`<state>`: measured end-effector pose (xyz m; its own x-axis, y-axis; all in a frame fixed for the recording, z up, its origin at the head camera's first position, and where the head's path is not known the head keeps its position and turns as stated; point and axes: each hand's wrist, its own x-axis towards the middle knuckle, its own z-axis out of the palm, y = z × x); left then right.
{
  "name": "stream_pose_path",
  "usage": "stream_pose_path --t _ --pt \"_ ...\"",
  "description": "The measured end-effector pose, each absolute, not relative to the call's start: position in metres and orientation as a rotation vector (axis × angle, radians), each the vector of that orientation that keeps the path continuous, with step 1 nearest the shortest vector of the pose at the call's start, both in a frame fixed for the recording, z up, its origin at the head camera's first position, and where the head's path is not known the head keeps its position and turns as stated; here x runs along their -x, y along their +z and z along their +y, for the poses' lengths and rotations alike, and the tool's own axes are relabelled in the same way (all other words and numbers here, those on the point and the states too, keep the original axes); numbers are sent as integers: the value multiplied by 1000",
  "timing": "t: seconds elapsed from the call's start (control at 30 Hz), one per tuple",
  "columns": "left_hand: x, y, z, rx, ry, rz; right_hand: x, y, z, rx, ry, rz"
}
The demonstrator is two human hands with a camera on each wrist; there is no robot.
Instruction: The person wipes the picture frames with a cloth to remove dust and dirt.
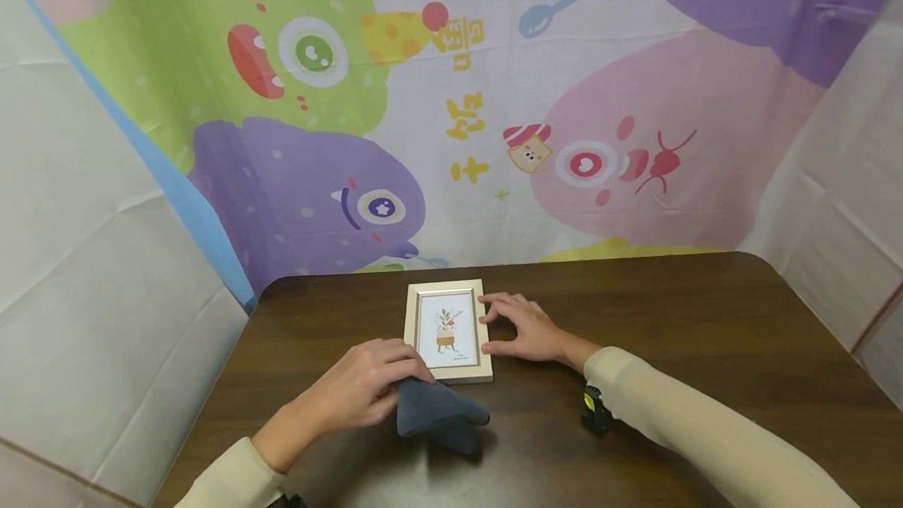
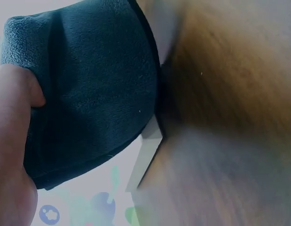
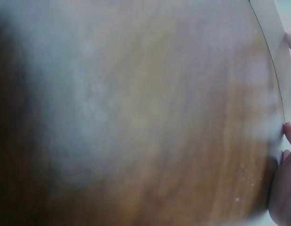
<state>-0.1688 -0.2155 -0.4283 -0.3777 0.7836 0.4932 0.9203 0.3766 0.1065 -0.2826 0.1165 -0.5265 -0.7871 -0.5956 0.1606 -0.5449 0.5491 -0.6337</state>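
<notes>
A cream picture frame [image 1: 484, 363] with a potted-plant print lies flat on the table in the head view. My left hand [image 1: 360, 382] grips a folded dark blue-grey cloth [image 1: 440, 414] at the frame's lower left corner. In the left wrist view the cloth [image 2: 98, 84] hangs broad and fuzzy from the thumb, and a pale edge of the frame [image 2: 146, 153] shows past it. At the frame's right side, my right hand [image 1: 525, 328] touches the border with spread fingertips and thumb. The right wrist view catches only some of these fingers [image 3: 290, 134] beside the frame's side.
The dark brown wooden table [image 1: 670, 320] has rounded back corners. Behind it hangs a curtain [image 1: 487, 218] printed with cartoon monsters, and pale panels [image 1: 106, 257] stand at both sides. A black wrist device [image 1: 596, 411] sits on the right sleeve.
</notes>
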Motion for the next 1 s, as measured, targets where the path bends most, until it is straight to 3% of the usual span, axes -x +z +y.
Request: stream_pose_path --t 0.23,0.53,1.0 --pt "188 -424 -231 1382 -565 -2289 282 -525 116 1001 -1076 2685" --pt "223 -417 -251 1063 -619 -2408 282 -523 116 1018 -1080 2674" --pt "273 -392 -252 706 -557 -2440 283 -525 118 982 -1069 2688"
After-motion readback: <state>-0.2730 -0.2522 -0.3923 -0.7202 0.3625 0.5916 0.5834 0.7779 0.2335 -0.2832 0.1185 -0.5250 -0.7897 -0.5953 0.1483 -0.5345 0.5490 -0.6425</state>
